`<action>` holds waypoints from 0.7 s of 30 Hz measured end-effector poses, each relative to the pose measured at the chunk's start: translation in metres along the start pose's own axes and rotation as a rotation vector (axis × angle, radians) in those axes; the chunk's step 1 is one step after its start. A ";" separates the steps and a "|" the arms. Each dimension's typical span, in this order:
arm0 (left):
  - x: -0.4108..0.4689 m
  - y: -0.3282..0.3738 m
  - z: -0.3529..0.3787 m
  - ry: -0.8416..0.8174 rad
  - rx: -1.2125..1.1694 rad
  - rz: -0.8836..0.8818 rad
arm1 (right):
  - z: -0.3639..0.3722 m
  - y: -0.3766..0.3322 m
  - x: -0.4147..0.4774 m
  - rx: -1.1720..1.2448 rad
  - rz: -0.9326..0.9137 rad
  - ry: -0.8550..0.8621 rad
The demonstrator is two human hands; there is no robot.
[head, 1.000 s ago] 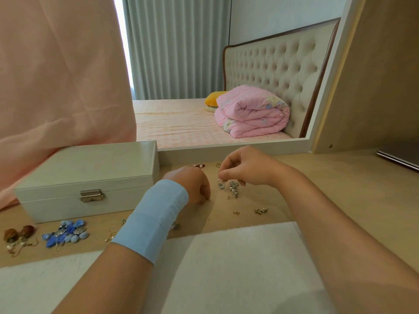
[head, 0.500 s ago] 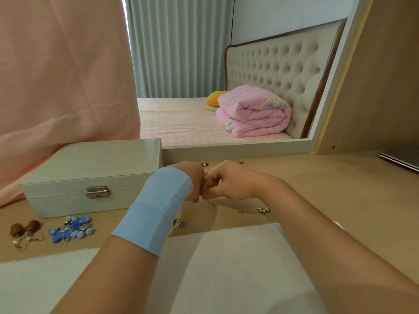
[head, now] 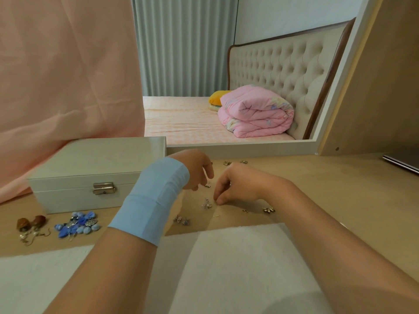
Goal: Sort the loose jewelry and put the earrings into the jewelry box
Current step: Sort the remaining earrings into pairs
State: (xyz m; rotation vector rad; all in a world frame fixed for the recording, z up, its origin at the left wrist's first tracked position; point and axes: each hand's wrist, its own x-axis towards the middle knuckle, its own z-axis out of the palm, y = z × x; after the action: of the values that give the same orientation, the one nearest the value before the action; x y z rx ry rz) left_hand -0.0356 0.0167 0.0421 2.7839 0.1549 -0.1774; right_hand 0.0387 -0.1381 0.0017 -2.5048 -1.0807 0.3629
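Observation:
The closed white jewelry box [head: 97,164] with a metal clasp stands on the wooden table at the left. My left hand [head: 197,171], with a blue band on its wrist, hovers just right of the box, and a tiny earring [head: 206,185] hangs from its fingertips. My right hand [head: 235,184] is lower, its fingertips pinched together on the table beside a small silver earring [head: 206,203]; I see nothing between them. Loose studs [head: 182,219] and small gold pieces [head: 268,209] lie around the hands. In front of the box lie blue bead earrings [head: 77,224] and brown earrings [head: 30,222].
A white mat [head: 226,257] covers the table's near side under my forearms. A mirror frame [head: 238,147] stands at the back of the table, with more small pieces [head: 226,163] near it. Pink cloth [head: 56,87] hangs at the left. A thin grey device [head: 401,163] lies far right.
My hands met half a second ago and have since parted. The right hand has dropped to the table with its fingers pinched, while the left hand has lifted slightly with the tiny earring.

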 end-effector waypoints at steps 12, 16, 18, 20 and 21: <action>0.004 0.001 0.016 -0.040 0.121 0.071 | -0.030 0.019 -0.012 0.195 0.046 0.097; 0.007 -0.003 0.023 -0.061 0.137 0.079 | -0.041 0.029 -0.019 0.225 0.068 0.085; 0.008 -0.004 0.025 -0.048 0.128 0.076 | -0.043 0.032 -0.020 0.208 0.084 0.032; 0.009 -0.004 0.027 -0.033 0.124 0.079 | -0.043 0.031 -0.020 0.169 0.092 -0.005; 0.010 -0.004 0.028 -0.019 0.112 0.084 | -0.042 0.029 -0.019 0.158 0.090 -0.015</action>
State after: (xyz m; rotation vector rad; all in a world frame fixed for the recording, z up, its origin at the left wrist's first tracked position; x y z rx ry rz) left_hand -0.0293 0.0115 0.0136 2.8921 0.0239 -0.1977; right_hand 0.0604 -0.1807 0.0273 -2.4185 -0.9089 0.4740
